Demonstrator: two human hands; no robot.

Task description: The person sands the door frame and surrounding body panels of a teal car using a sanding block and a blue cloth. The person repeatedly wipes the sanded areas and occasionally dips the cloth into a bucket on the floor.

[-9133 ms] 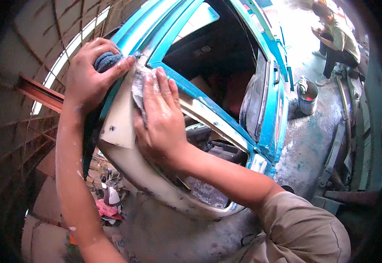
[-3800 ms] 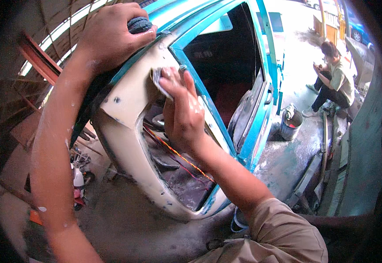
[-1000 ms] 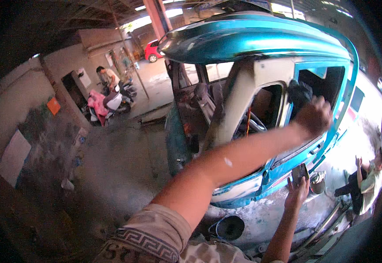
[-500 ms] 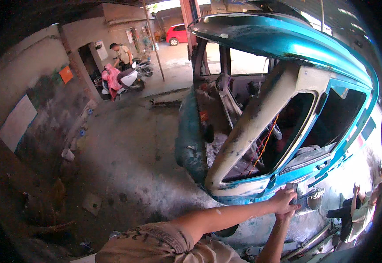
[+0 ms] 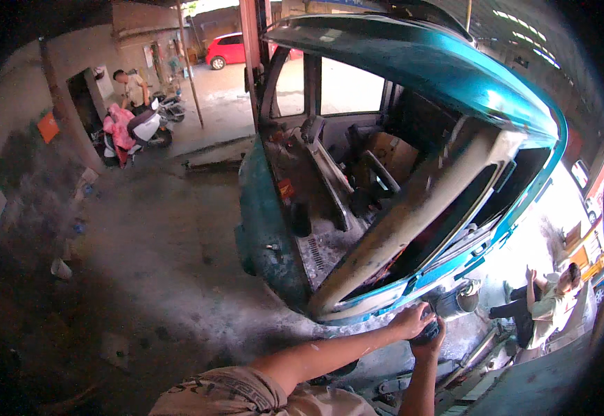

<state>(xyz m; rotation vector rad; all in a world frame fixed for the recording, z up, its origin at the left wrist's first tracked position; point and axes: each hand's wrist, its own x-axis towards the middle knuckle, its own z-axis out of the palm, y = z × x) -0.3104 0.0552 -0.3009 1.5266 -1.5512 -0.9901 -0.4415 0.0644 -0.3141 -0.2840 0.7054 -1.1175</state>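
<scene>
A teal vehicle cab [image 5: 454, 76] fills the middle and right, with no glass in its openings. A cream, filler-covered pillar [image 5: 413, 222] slants across its near side. Below the cab's lower edge my left hand [image 5: 411, 320] and my right hand [image 5: 432, 347] meet around a small dark sponge [image 5: 427, 334]. The left hand grips it from above and the right closes on it from below. My left forearm reaches in from the patterned sleeve [image 5: 232, 392] at the bottom.
A dark bucket [image 5: 454, 301] stands just past my hands. A person sits on the ground [image 5: 545, 312] at the right. Far left, another person [image 5: 132, 87] stands by a scooter [image 5: 135, 128]. A red car [image 5: 232, 48] is parked behind a red post [image 5: 250, 41].
My view has swung from the pillar to the left and down. My left arm dropped from the pillar to the cab's lower edge, where both hands now meet on the sponge.
</scene>
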